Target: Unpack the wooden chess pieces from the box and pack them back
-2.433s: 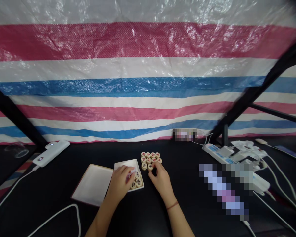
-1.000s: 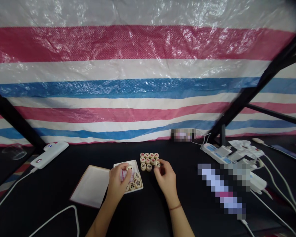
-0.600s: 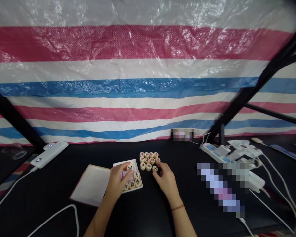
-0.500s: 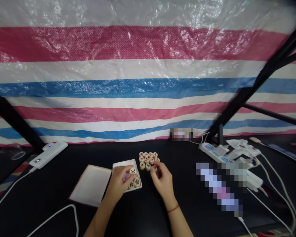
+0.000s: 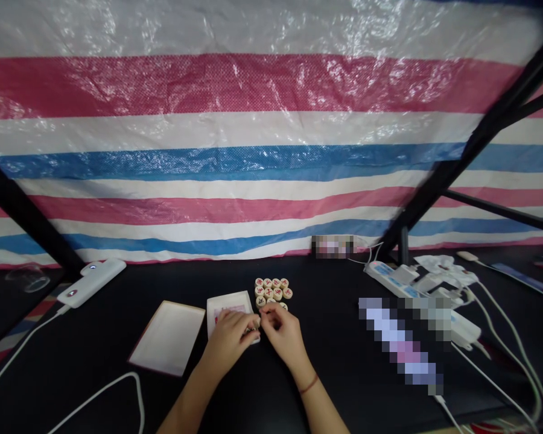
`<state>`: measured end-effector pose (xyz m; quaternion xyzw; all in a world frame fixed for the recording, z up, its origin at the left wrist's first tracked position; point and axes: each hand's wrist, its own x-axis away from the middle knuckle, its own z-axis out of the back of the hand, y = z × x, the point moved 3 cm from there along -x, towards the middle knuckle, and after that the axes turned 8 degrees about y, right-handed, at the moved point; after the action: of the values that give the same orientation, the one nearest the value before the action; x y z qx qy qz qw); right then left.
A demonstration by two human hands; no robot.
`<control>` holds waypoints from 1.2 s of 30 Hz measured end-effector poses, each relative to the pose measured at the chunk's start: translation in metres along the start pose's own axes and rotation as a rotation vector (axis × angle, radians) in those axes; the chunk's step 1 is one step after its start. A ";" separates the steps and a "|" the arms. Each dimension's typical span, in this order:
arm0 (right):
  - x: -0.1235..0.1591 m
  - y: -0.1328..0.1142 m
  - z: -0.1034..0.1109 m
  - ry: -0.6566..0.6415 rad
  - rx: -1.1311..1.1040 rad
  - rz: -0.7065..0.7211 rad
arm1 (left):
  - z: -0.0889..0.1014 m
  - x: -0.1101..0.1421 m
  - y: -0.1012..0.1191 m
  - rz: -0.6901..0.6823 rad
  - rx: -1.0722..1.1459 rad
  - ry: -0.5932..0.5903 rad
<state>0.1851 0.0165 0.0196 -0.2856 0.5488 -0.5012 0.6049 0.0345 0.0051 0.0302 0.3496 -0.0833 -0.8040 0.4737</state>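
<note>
My left hand is closed over the right part of a small white open box. Its fingertips meet those of my right hand at the box's right edge. A Chinese chess piece is pinched between the two hands, almost wholly covered by fingers. My right thumb and forefinger are drawn together around it. Just beyond my right hand, several round cream pieces stand in close rows: red-marked pieces behind, black-marked pieces in front, partly hidden. Pieces inside the box are mostly covered by my left hand.
The box lid lies inside-up left of the box. A white device with a cable stands at the left. Power strips with plugs and cables lie at the right. A striped plastic sheet hangs behind the black table.
A black-marked piece was set down at the right of the front row and let go. My left hand lifted another from the box, and my right hand moved left to meet it.
</note>
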 end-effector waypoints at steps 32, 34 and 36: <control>-0.003 0.021 0.044 0.223 0.386 0.196 | 0.006 0.001 -0.009 0.123 0.049 -0.048; -0.004 0.021 0.041 0.188 0.407 0.182 | 0.007 0.001 -0.009 0.106 0.049 -0.034; -0.004 0.023 0.040 0.171 0.425 0.166 | 0.008 0.001 -0.008 0.092 0.043 -0.016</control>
<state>0.2307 0.0193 0.0099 -0.0622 0.5020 -0.5764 0.6418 0.0236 0.0071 0.0318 0.3488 -0.1203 -0.7821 0.5021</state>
